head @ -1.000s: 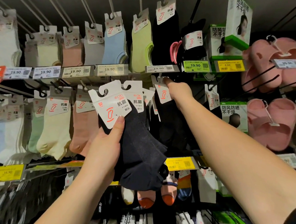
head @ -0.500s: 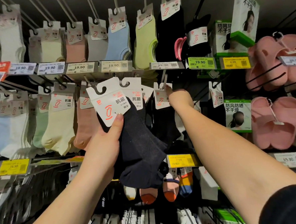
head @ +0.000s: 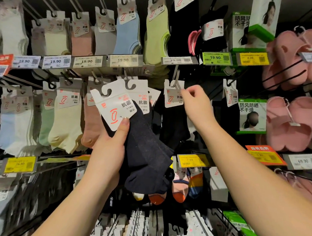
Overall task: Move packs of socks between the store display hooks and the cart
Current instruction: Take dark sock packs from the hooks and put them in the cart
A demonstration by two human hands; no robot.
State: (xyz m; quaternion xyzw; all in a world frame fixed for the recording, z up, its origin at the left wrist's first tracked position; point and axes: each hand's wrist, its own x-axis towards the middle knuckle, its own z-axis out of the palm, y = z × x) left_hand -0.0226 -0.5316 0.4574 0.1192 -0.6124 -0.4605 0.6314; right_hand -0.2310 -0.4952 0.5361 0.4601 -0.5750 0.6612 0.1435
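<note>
The left hand (head: 106, 157) grips a bundle of dark navy sock packs (head: 146, 151) at the centre of the view, thumb pressed on the front white card (head: 114, 109) at its lower edge. The packs are low-cut ankle socks in a fine-knit dark fabric, fanned out so that several white hook-shaped cards overlap at 12 o'clock of the hand, each printed with a red sock outline and dark characters. The toes of the socks hang down towards 6 o'clock.

At 3 o'clock of the bundle, the right hand (head: 196, 104) is raised with its fingers loosely curled, its fingertips just beside the card of a black sock pack (head: 174, 96) that hangs on a metal display hook (head: 176, 76); I cannot tell whether it pinches the card.

Pastel sock packs (head: 66, 123) hang at 9 o'clock, and pink slippers (head: 294, 120) at 3 o'clock.
</note>
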